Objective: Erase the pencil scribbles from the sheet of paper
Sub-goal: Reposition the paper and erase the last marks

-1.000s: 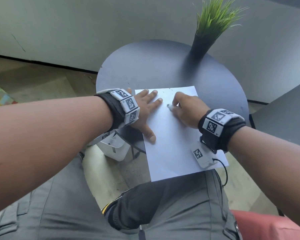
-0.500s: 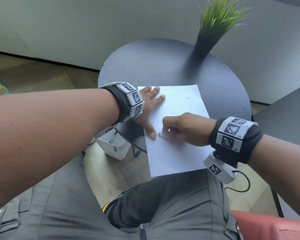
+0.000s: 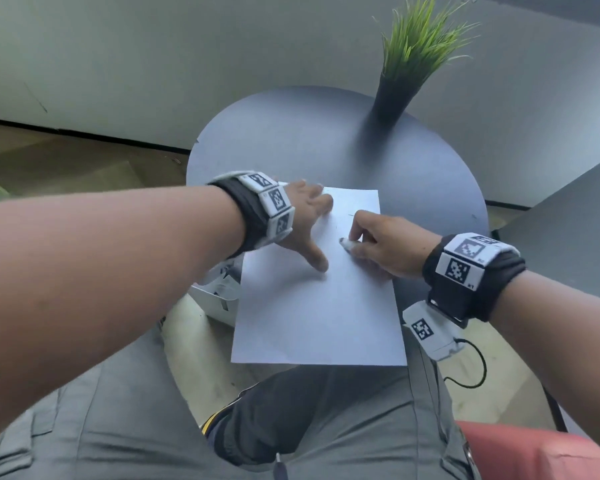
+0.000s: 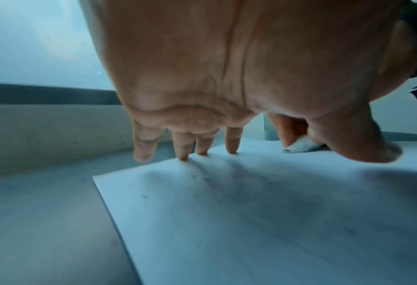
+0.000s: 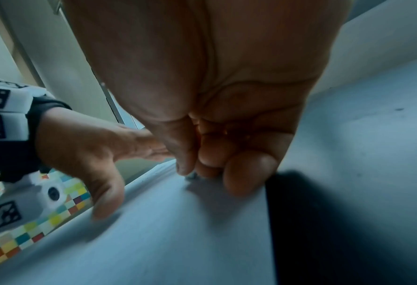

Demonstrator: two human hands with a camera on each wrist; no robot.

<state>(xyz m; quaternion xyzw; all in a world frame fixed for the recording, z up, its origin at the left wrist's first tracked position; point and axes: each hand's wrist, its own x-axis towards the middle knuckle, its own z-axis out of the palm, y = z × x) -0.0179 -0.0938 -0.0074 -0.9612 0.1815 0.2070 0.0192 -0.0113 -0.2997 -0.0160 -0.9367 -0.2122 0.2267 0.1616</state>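
Note:
A white sheet of paper (image 3: 319,306) lies on the round dark table (image 3: 326,140), its near end hanging over the table's edge. Faint pencil marks (image 3: 336,225) show near its far end. My left hand (image 3: 309,223) presses flat on the sheet's far left part, fingers (image 4: 232,142) spread and thumb (image 3: 317,259) stretched toward me. My right hand (image 3: 378,244) pinches a small white eraser (image 3: 346,243) between thumb and fingers and holds its tip on the paper just right of the left thumb. In the left wrist view the eraser (image 4: 300,146) shows beyond the thumb.
A black vase with green grass (image 3: 395,95) stands at the table's far right. A white bin (image 3: 219,299) sits on the floor under the table's left edge. A second grey surface (image 3: 568,230) lies to the right. My knees are below the sheet.
The right hand with the eraser swept from the sheet's far part toward me and left, then back up to the middle right. The left hand stayed pressed on the paper.

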